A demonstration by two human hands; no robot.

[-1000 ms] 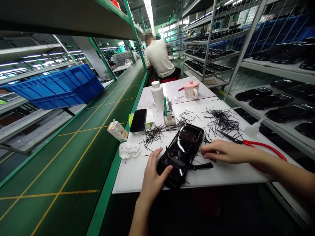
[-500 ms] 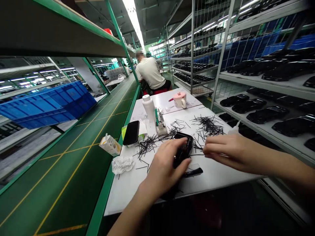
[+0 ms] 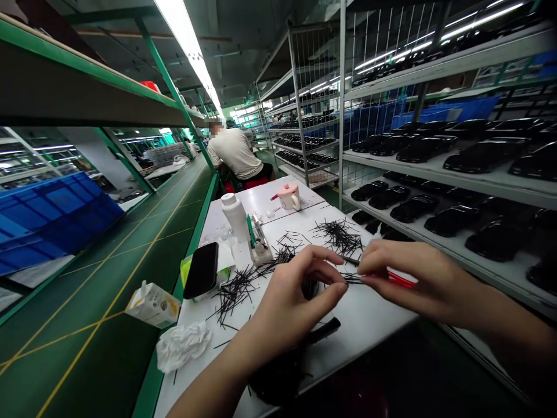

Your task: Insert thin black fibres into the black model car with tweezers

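Observation:
My left hand (image 3: pixel 291 290) is closed, its thumb and fingertips pinched together over the table; whatever they pinch is too small to make out. Behind its fingers shows a glossy black part (image 3: pixel 310 288), mostly hidden. My right hand (image 3: pixel 404 273) is closed around a slim red tool (image 3: pixel 400 279), and a thin dark tip (image 3: pixel 348 259) sticks out leftward from those fingers. Fine black strips (image 3: pixel 353 279) show between the two hands. Under my left wrist is a larger black shape (image 3: pixel 278 374), with a flat black piece (image 3: pixel 324 331) beside it.
Piles of black strips (image 3: pixel 235 293) lie on the white table (image 3: pixel 365 325). A phone (image 3: pixel 201 270), white bottle (image 3: pixel 235 216), tool holder (image 3: pixel 260 247), pink-lidded mug (image 3: pixel 289 196), crumpled tissue (image 3: pixel 184 345) and carton (image 3: pixel 153 303) stand around. Racks of black car shells (image 3: pixel 483 152) line the right.
My view has shifted. My right hand has come closer to my left, and the red tool now shows in it. My left fingertips have drawn together away from the black part.

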